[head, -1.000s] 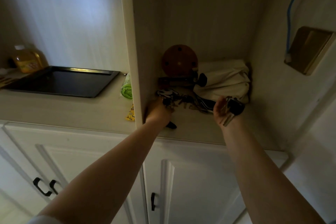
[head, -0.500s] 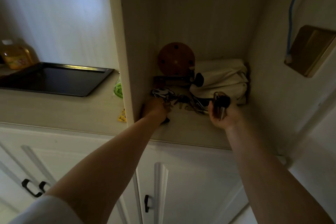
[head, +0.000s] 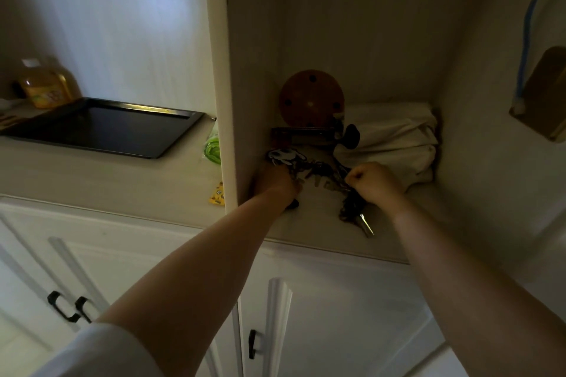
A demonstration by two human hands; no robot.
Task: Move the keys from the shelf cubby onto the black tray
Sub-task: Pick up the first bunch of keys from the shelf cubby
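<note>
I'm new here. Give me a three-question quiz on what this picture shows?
1. True or false: the black tray already holds keys.
2. What lies against the cubby's back right corner? A) cloth bag B) bottle C) book
3. Fill in: the right hand is closed over a bunch of ____.

Key: 1. False, the tray is bare. 2. A, the cloth bag. 3. Keys; the left hand grips the tangled keys nearer the cubby's left wall.
</note>
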